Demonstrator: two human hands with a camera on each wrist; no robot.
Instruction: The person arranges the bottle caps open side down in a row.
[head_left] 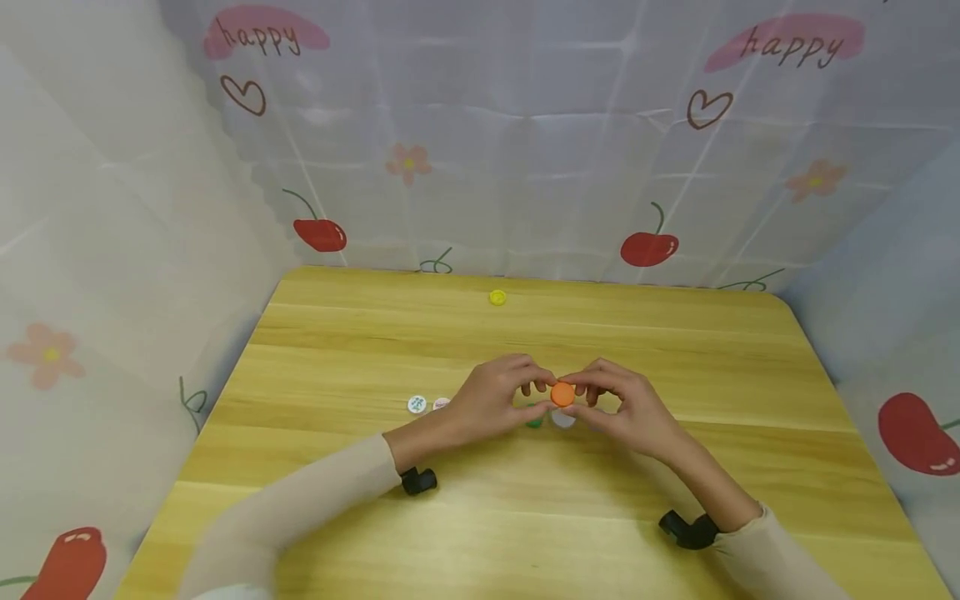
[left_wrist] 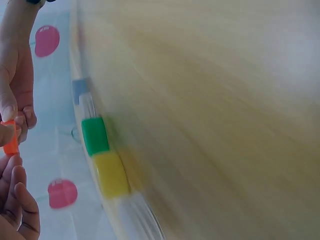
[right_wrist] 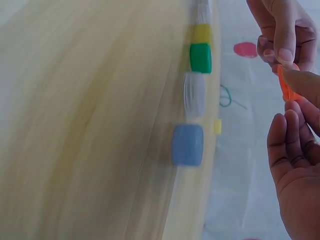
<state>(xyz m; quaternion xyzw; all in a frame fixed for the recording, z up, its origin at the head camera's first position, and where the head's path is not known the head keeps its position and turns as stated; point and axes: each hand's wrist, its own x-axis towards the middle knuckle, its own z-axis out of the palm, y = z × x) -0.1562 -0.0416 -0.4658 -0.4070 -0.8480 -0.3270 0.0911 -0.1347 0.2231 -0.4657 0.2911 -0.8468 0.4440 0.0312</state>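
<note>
Both hands pinch one orange bottle cap (head_left: 562,394) between thumbs and fingertips, raised over the table. My left hand (head_left: 498,392) grips its left side, and my right hand (head_left: 628,404) has the opposite side. Below them a row of caps lies on the wood: a green cap (head_left: 534,417), a whitish cap (head_left: 564,419), and a blue cap (right_wrist: 188,145) mostly covered by the right hand in the head view. A yellow cap (left_wrist: 111,174) sits beside the green one, hidden behind the left hand from above.
Left of the hands lie a white cap with a green print (head_left: 417,404) and a pinkish-white cap (head_left: 441,403), partly covered by the left hand. Another yellow cap (head_left: 498,297) is near the table's back edge. Patterned curtains (head_left: 525,167) enclose the wooden table (head_left: 360,333).
</note>
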